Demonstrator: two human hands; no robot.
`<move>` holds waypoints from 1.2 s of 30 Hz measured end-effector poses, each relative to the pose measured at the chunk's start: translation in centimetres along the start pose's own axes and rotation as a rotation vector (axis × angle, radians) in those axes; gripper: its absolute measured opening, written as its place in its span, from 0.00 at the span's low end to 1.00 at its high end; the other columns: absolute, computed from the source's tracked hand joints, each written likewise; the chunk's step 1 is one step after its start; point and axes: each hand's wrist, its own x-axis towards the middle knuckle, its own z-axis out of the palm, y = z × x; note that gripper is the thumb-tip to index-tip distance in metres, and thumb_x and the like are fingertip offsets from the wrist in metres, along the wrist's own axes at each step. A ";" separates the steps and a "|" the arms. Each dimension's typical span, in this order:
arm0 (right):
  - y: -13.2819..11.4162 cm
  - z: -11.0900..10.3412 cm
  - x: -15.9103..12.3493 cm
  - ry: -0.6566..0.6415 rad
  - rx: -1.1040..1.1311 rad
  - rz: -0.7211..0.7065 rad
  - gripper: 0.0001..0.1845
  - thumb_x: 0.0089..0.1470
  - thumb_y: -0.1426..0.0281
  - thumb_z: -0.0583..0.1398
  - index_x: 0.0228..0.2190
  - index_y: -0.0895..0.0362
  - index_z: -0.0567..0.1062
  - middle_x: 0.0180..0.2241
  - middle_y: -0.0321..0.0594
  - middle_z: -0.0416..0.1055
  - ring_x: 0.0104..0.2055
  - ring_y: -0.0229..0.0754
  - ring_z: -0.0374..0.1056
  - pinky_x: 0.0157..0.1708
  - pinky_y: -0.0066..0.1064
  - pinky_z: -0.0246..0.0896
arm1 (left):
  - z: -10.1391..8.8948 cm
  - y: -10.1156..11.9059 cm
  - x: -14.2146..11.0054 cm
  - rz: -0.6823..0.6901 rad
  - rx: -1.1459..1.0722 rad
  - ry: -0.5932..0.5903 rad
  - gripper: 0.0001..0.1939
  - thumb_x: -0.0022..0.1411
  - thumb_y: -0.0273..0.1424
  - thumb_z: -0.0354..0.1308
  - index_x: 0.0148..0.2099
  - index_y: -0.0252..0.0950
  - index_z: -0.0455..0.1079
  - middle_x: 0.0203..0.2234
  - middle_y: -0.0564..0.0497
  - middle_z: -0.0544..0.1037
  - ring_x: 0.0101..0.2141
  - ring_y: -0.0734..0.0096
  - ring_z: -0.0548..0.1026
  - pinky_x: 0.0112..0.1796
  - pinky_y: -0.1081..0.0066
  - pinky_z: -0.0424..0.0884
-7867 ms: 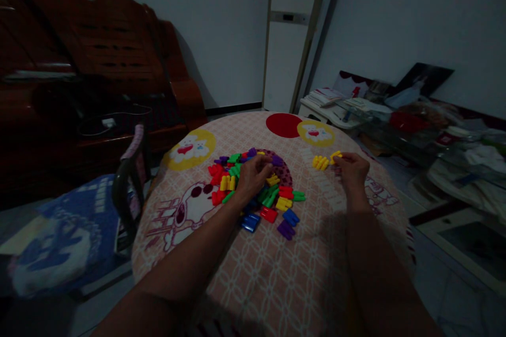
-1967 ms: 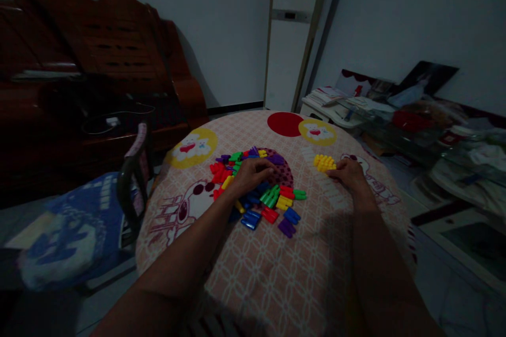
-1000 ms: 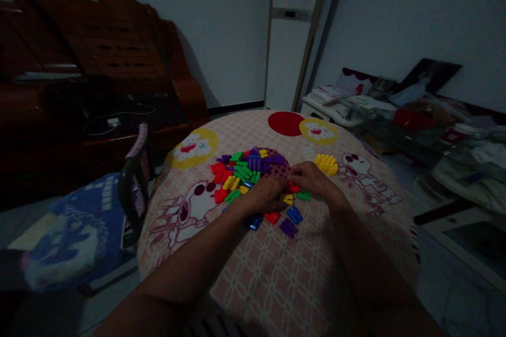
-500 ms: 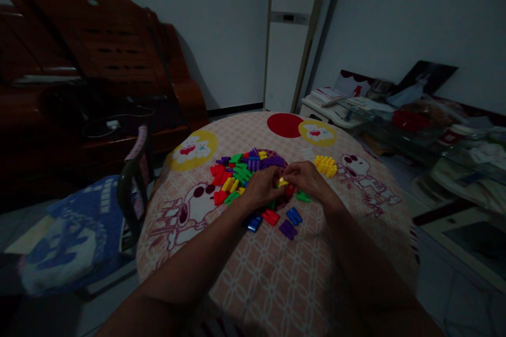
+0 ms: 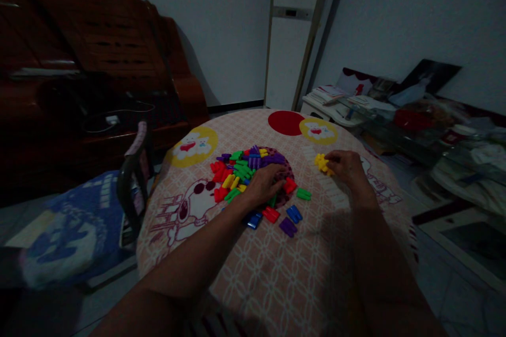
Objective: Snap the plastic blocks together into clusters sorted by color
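Observation:
Loose plastic building blocks in red, green, yellow, blue and purple form a pile on the round table. My left hand rests over the right part of this pile, thumb and fingers apart; its palm side is hidden. Off to the right, my right hand pinches a yellow block at the edge of a yellow block cluster; the fingers partly cover it. Near my left hand lie a red block, a green block, a blue block, a purple block and another red block.
A patterned cloth covers the table. At left stand a chair with a blue cover and a wooden sofa. A cluttered glass-topped cabinet runs along the right wall; a tall white appliance stands behind.
My right hand has moved right, away from my left hand, to the yellow cluster. The yellow block between my hands has left that spot. My left hand has stayed over the pile.

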 end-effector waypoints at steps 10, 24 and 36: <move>1.7 1.9 0.1 -0.076 -0.136 -0.097 0.14 0.47 0.75 0.60 0.35 0.56 0.84 0.40 0.47 0.80 0.41 0.50 0.75 0.46 0.40 0.67 | -0.1 0.0 -0.1 0.004 0.014 0.003 0.21 0.62 0.27 0.59 0.58 0.34 0.68 0.51 0.42 0.77 0.50 0.59 0.76 0.51 0.61 0.72; 1.7 0.5 0.3 0.177 -0.101 -0.050 0.13 0.47 0.72 0.57 0.34 0.57 0.80 0.36 0.46 0.76 0.37 0.48 0.72 0.42 0.40 0.67 | -0.1 0.1 0.0 0.012 0.012 -0.002 0.19 0.62 0.28 0.58 0.56 0.35 0.70 0.50 0.42 0.77 0.49 0.60 0.77 0.50 0.61 0.72; 4.5 3.6 -1.0 -0.049 -0.092 0.025 0.54 0.40 0.55 0.71 0.65 0.54 0.59 0.62 0.55 0.60 0.64 0.62 0.57 0.61 0.53 0.55 | 0.1 -0.1 0.0 0.030 -0.004 -0.002 0.17 0.62 0.25 0.58 0.53 0.35 0.71 0.49 0.43 0.78 0.48 0.61 0.77 0.49 0.62 0.74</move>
